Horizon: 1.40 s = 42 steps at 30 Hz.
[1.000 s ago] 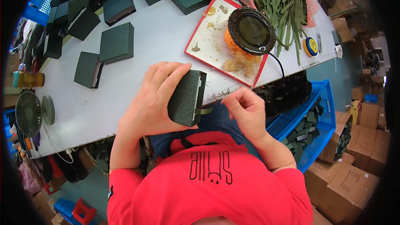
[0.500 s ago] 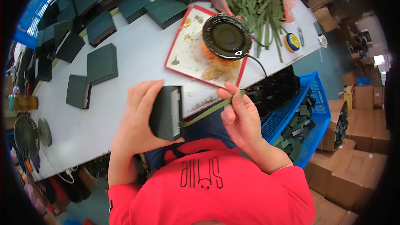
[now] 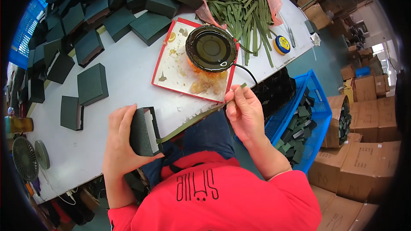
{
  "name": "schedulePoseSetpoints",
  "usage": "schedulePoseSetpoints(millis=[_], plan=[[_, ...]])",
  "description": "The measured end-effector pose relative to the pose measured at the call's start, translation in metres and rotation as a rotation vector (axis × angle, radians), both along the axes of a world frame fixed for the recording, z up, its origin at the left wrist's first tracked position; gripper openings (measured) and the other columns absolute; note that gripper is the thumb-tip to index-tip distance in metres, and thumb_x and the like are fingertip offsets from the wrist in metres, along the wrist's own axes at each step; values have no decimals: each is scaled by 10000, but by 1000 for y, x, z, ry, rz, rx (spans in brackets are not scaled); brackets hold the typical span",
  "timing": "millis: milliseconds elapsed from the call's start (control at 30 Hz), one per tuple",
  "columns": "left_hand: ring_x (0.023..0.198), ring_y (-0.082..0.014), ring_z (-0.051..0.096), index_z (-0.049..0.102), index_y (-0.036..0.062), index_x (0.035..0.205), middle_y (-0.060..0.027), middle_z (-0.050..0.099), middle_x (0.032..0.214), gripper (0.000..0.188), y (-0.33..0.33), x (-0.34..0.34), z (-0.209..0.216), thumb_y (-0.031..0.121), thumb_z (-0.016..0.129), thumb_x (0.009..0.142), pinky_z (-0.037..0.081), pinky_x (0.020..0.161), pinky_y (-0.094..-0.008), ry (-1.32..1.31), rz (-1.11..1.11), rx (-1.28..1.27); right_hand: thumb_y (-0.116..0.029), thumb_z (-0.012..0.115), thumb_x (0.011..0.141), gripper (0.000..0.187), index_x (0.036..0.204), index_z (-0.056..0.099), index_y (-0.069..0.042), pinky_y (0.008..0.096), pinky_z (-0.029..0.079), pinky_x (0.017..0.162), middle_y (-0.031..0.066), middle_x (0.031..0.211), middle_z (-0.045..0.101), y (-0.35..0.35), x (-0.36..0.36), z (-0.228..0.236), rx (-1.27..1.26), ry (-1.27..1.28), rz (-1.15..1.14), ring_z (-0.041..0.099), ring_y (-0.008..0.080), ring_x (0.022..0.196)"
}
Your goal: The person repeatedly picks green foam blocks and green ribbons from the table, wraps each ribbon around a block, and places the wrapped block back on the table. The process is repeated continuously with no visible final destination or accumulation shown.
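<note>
My left hand is wrapped round a small dark green box, whose pale inner side faces right. Out of that side runs an olive green ribbon, stretched across to my right hand. There the thumb and fingers pinch the ribbon near its end, and a short tip sticks out above them. Beyond my hands, a round black pot of dark liquid rests on a red-edged white board marked with amber drips. A pink plastic bag spills many similar ribbons behind the pot.
Many dark green boxes crowd the table's far left. A small fan stands at the left edge. A round yellow and blue tin sits right of the ribbons. A blue crate of green pieces and cardboard boxes lie to the right.
My left hand and the box have shifted left and slightly down in view. My right hand still pinches the ribbon, which now spans a longer stretch between the hands. The whole view has turned slightly.
</note>
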<state>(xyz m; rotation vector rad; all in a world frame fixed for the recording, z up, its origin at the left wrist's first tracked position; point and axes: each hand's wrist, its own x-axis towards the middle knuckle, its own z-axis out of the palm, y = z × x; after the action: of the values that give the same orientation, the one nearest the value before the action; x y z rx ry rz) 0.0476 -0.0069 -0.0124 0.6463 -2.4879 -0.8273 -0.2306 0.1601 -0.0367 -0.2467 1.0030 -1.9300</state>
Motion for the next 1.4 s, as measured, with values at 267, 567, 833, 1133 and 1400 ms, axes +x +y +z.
schedulePoseSetpoints(millis=[267, 567, 833, 1133, 1400], plan=[[1243, -426, 490, 457, -1, 1453, -199, 494, 1386, 1156, 7, -20, 5, 346, 985, 485, 435, 1041, -507, -14, -117, -21, -225, 677, 1014, 253, 1113, 635, 3, 214, 471, 478, 94, 848, 717, -21, -21, 7, 234, 278, 61, 607, 108, 547], [1227, -416, 508, 480, -1, 1423, -167, 536, 1349, 1060, 11, -34, 13, 287, 962, 524, 456, 1031, -513, 3, -137, -19, -262, 678, 1018, 257, 1028, 671, -5, 185, 318, 425, -5, 702, 620, -32, -33, 7, 294, 366, 82, 435, 27, 469], [1225, -413, 508, 480, 0, 1425, -165, 534, 1347, 1045, 11, -36, 14, 279, 955, 537, 457, 1028, -513, 5, -139, -4, -248, 678, 1015, 232, 961, 654, -24, 195, 240, 422, -43, 662, 542, -40, -32, 8, 343, 335, 73, 356, 7, 467], [1223, -412, 509, 467, 0, 1432, -167, 532, 1345, 1069, 11, -36, 12, 274, 957, 522, 453, 1032, -510, 12, -149, -22, -220, 682, 998, 203, 919, 639, -38, 191, 251, 435, -31, 669, 535, -42, -37, 10, 334, 237, 113, 360, 16, 494], [1259, -421, 488, 471, -12, 1432, -191, 514, 1374, 1124, 7, -31, 9, 353, 981, 499, 431, 1060, -506, 1, -152, -19, -180, 652, 1015, 149, 956, 619, -47, 195, 358, 543, -44, 739, 561, -23, -13, 19, 299, 478, 87, 462, 20, 598]])
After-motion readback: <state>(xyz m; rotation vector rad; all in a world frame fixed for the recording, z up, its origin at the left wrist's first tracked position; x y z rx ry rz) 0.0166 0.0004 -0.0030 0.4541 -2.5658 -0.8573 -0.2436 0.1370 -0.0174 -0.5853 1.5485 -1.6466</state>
